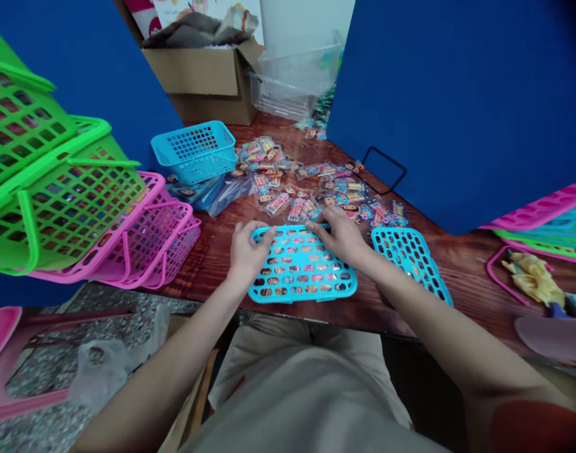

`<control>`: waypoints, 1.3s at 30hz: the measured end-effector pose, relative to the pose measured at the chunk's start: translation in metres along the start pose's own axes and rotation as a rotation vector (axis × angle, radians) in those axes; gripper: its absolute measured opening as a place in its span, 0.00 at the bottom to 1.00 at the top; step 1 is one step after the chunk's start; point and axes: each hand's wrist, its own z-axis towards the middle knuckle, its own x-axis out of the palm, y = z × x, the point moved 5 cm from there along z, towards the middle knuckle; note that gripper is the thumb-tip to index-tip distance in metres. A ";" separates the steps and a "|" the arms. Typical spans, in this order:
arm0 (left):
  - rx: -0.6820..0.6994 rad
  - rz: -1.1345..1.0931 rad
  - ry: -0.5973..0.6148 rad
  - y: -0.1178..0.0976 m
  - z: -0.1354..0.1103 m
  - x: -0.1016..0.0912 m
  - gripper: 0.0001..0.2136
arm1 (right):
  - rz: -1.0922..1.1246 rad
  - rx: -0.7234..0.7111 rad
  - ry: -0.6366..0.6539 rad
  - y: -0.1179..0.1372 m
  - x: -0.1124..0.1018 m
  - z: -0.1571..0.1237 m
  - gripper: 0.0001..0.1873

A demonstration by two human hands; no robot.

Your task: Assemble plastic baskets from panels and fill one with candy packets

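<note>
A blue perforated plastic lid (302, 267) lies in front of me near the table's front edge, with colourful packed items showing through its slots. My left hand (250, 248) grips its far left corner, thumb on top and fingers over the edge. My right hand (339, 236) is closed on the lid's far edge toward the right, the thumb pressing on top. What sits beneath the lid is mostly hidden. Right of it lies a second blue perforated lid (410, 261). Just beyond my hands, small clear packets (297, 204) with printed cartoon figures are spread over the table.
Stacked green baskets (80, 201) and pink baskets (146, 245) stand at left. A blue basket (198, 154) rests on plastic bags behind. A cardboard box (207, 75) and clear bin (292, 75) are at the back. Blue panels (458, 113) flank the wooden table (212, 245). Coloured lids (547, 220) lie right.
</note>
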 end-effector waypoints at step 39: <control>0.379 -0.305 0.036 -0.027 -0.119 -0.033 0.09 | 0.104 -0.185 -0.001 0.075 -0.035 -0.117 0.09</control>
